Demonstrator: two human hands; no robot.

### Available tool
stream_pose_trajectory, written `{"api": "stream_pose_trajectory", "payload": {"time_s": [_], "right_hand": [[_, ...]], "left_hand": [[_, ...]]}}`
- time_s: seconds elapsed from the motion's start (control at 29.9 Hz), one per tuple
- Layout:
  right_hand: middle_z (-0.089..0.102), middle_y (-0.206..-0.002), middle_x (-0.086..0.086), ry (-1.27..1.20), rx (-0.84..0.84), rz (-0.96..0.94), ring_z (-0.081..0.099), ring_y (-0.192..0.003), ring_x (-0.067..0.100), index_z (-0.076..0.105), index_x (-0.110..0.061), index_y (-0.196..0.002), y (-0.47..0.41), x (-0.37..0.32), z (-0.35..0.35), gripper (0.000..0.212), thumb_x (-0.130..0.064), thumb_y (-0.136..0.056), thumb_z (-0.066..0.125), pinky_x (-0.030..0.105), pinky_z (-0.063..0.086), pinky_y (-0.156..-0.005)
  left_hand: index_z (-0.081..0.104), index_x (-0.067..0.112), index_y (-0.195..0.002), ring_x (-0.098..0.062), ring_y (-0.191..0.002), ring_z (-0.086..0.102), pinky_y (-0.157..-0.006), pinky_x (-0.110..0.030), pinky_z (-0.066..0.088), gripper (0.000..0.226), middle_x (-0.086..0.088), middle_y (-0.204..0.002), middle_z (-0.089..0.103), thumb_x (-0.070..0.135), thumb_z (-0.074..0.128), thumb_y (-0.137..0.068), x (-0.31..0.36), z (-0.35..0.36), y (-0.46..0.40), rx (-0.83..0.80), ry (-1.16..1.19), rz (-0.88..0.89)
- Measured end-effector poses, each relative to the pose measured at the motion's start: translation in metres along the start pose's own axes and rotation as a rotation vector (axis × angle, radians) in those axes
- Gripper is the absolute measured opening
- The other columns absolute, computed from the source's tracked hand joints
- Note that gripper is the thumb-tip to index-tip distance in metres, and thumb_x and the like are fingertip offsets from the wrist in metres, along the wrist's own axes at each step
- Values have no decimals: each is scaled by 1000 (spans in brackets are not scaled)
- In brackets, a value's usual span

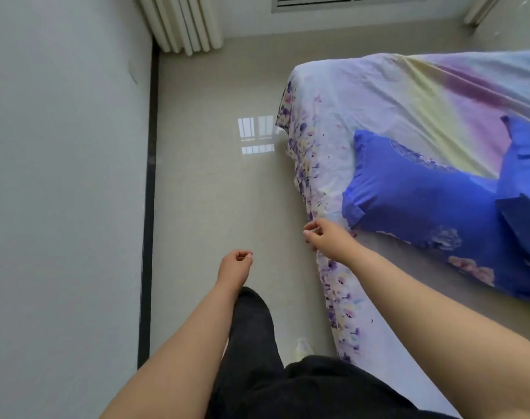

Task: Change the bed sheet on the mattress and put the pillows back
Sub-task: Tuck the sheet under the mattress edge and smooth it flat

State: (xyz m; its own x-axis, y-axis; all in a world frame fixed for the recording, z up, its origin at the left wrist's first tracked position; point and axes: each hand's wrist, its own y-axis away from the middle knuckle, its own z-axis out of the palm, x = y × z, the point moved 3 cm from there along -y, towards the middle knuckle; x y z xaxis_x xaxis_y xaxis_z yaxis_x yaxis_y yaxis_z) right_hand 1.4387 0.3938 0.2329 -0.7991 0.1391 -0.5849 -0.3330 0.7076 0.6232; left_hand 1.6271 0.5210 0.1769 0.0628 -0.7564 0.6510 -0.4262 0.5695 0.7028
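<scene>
A pastel sheet with a purple flower border covers the mattress on the right and hangs over its left side. A blue pillow lies on the sheet near the bed's left edge. A second blue pillow overlaps it at the right edge of the frame. My right hand is at the mattress edge just left of the near pillow's corner, fingers curled, thumb and fingers close together at the sheet's border; I cannot tell whether it pinches the fabric. My left hand hangs over the floor with loosely curled fingers, holding nothing.
Glossy beige floor runs between the bed and the white wall on the left. Folded white curtains hang in the far corner. My dark trouser leg and a pale slipper are beside the bed.
</scene>
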Motion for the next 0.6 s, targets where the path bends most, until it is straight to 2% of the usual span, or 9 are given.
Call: {"api": "stream_pose_trajectory", "payload": {"time_s": [0.1,0.17,0.23,0.33,0.47,0.6], "right_hand": [[66,-100,5,-115,42,23,63,-77,16,54,-12,-114,-71,-47,-21,23,-26,-96,49,22,45,-59],[65,-97,5,-218,87,74,62,-72,14,55,-10,-114,-111,-75,-33,23,-24,-96,49,22,44,-58],[65,-96,5,-295,109,101,62,-69,14,55,-9,-114,-145,-101,-45,23,-23,-97,49,22,44,-59],[66,-98,1,-364,117,138,64,-73,13,55,-13,-111,-189,-128,-65,20,-26,-97,49,23,46,-66],[66,-94,2,-467,168,221,64,-72,16,56,-12,-109,-260,-136,-106,19,-24,-97,49,22,47,-65],[65,-93,5,-511,173,287,61,-71,16,56,-15,-98,-340,-138,-159,9,-20,-97,48,22,49,-67]], "left_hand": [[62,11,-108,-16,-96,53,-93,-36,48,18,-1,-102,58,14,52,-94,60,-27,-75,6,-33,36],[61,13,-108,-15,-92,53,-83,-31,47,17,0,-100,58,15,52,-93,104,-42,-121,-23,-89,51],[61,14,-108,-14,-89,54,-75,-28,43,18,0,-100,59,15,53,-93,147,-54,-159,-63,-152,70],[61,13,-111,-15,-91,55,-76,-25,40,20,0,-101,59,14,55,-92,213,-59,-212,-105,-247,95],[61,12,-112,-16,-93,56,-78,-25,40,21,-2,-103,59,16,56,-92,294,-32,-291,-177,-352,128],[60,13,-112,-17,-93,56,-78,-26,41,21,0,-102,59,18,57,-91,361,8,-363,-215,-413,119]]}}
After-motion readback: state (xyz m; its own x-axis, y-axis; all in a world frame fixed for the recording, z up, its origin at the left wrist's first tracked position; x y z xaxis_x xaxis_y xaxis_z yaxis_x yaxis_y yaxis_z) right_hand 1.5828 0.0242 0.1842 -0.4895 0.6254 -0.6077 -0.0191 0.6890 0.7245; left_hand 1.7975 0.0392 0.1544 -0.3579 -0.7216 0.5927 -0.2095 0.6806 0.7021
